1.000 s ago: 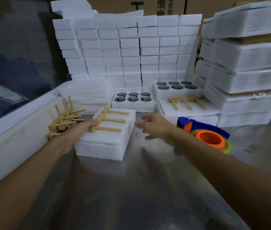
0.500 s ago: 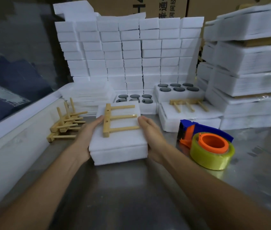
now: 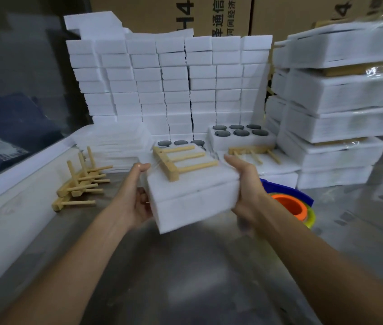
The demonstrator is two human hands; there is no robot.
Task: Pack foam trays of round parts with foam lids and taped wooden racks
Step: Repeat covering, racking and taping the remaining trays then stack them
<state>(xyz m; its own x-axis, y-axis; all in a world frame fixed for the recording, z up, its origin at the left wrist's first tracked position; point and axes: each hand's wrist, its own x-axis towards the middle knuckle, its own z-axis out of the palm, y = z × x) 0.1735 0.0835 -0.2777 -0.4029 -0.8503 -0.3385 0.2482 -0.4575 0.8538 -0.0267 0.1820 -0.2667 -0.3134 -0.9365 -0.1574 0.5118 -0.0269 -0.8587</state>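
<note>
From the head view, the left hand [image 3: 136, 202] and right hand [image 3: 244, 184] clasp a lidded foam tray [image 3: 190, 195] above the steel table [image 3: 185, 277], a wooden rack [image 3: 181, 160] lying on top. Taping looks next; that means reaching the tape dispenser [image 3: 291, 202] just beside it.

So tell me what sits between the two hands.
In the head view, a white foam pack with a wooden rack on top is gripped between the left hand and right hand.

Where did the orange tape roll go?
The tape roll sits on the steel table, right of centre, partly hidden behind the right hand.
</note>
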